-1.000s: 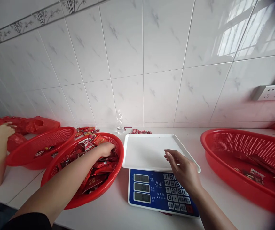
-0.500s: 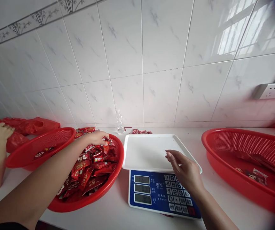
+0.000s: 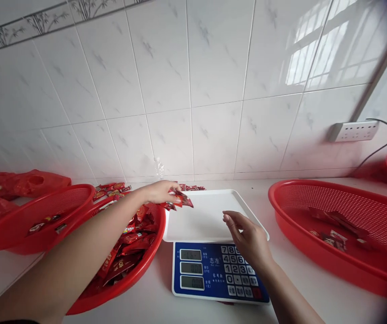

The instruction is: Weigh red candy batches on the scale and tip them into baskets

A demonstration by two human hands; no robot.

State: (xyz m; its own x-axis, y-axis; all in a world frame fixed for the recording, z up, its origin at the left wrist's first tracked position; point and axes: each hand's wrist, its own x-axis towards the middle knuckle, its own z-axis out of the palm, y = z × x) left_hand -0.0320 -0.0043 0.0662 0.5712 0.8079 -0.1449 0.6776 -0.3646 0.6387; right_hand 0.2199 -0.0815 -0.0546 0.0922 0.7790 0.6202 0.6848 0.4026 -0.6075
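- Gripping red packets (image 3: 183,200) over the white tray (image 3: 196,222), the left hand (image 3: 161,192) is probably needing steady pressure.
- The right hand (image 3: 248,233) is hovering loosely open, apparently empty.

The left forearm (image 3: 82,252) is stretched diagonally forward; the left hand (image 3: 161,192) is curled in a grip. The right hand (image 3: 250,236) is held with fingers loosely bent, thumb near forefinger.

Scale (image 3: 213,270) between two baskets (image 3: 315,254); packets (image 3: 136,245) in both.
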